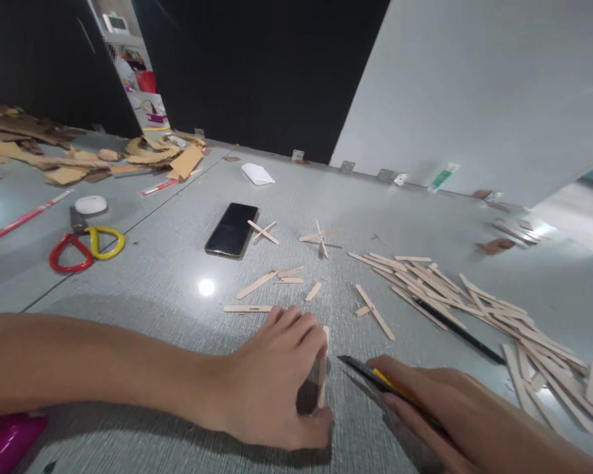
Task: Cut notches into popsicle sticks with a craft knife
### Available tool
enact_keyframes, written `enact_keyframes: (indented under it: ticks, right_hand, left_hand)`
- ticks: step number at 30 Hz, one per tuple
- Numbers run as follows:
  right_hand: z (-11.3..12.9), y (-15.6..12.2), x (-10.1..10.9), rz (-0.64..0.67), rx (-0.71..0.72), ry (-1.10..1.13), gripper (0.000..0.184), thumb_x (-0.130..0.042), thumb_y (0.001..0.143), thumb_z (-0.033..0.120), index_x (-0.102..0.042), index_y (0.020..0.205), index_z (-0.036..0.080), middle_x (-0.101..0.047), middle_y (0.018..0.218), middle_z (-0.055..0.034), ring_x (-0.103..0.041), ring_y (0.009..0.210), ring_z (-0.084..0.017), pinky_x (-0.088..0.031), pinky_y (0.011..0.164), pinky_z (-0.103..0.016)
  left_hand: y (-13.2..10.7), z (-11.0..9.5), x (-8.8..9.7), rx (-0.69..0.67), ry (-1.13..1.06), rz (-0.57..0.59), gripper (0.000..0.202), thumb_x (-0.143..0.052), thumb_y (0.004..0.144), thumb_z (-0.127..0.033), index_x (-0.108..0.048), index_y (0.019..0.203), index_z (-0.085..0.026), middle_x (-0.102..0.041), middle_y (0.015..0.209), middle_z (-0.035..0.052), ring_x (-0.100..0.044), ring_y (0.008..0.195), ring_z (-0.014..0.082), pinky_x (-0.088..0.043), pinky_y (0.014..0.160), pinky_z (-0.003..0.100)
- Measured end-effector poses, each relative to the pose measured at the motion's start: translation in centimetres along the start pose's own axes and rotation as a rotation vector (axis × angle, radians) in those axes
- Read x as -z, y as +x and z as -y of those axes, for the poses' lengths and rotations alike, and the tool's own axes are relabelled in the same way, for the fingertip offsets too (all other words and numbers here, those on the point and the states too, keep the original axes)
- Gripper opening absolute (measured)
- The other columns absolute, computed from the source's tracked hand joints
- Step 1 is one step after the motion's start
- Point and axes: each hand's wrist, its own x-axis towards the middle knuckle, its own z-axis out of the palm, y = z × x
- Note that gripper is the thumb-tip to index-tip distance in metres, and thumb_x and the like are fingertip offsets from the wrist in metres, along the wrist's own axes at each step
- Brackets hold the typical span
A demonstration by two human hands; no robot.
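Observation:
My left hand [281, 378] rests on the grey table [168, 276] near the front edge, fingers curled and pinched on a wooden craft stick [323, 368] that it holds down flat. My right hand [454, 411] comes in from the lower right, closed round a utility knife [375, 380] with a yellow and black body. The knife's blade tip points left and sits just right of the stick. Several loose stick pieces [277, 280] lie just beyond my left hand.
A heap of craft sticks [479, 299] with a black pencil [457, 329] spreads at the right. A black phone [232, 229] lies centre, red and yellow scissors [85, 245] at left, cardboard scraps [79, 158] far left, a pink object [4, 441] at the bottom left.

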Motion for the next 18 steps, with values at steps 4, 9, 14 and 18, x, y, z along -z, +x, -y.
enact_keyframes:
  ticks: [4,9,14,18]
  right_hand:
    - [0.5,-0.3,0.7,0.067,-0.106,0.055,0.054,-0.032,0.115,0.053,-0.050,0.162,0.035,-0.082,0.115,-0.0100,-0.081,0.101,-0.031,-0.065,0.086,-0.047]
    - [1.3,0.0,0.5,0.060,-0.241,0.216,0.059,-0.035,0.112,0.059,-0.051,0.164,0.035,-0.077,0.104,-0.0095,-0.078,0.080,-0.026,-0.064,0.080,-0.044]
    - [2.0,0.7,0.0,0.135,-0.378,0.585,0.054,-0.044,0.112,0.044,-0.049,0.165,0.033,-0.071,0.089,-0.0019,-0.064,0.057,-0.013,-0.055,0.053,-0.024]
    - [2.4,1.2,0.0,0.136,-0.371,0.627,0.048,-0.046,0.110,0.032,-0.059,0.157,0.033,-0.067,0.085,0.0003,-0.058,0.053,-0.009,-0.051,0.049,-0.019]
  left_hand:
    - [0.4,1.1,0.9,0.000,-0.046,0.060,0.070,-0.078,0.090,-0.063,-0.058,0.141,-0.020,-0.060,0.131,0.0127,-0.052,0.119,0.0347,-0.043,0.107,0.058]
    - [0.7,1.9,0.8,-0.081,0.007,0.056,0.070,-0.079,0.090,-0.068,-0.066,0.142,-0.022,-0.060,0.135,0.0149,-0.053,0.122,0.0361,-0.044,0.108,0.058]
    - [0.8,2.0,0.4,-0.067,0.054,0.042,0.077,-0.089,0.081,-0.067,-0.069,0.144,-0.027,-0.059,0.145,0.0157,-0.052,0.131,0.0395,-0.043,0.112,0.065]
    - [0.9,2.2,0.2,-0.015,0.083,0.075,0.085,-0.089,0.075,-0.074,-0.070,0.146,-0.032,-0.053,0.161,0.0152,-0.045,0.145,0.0460,-0.037,0.118,0.073]
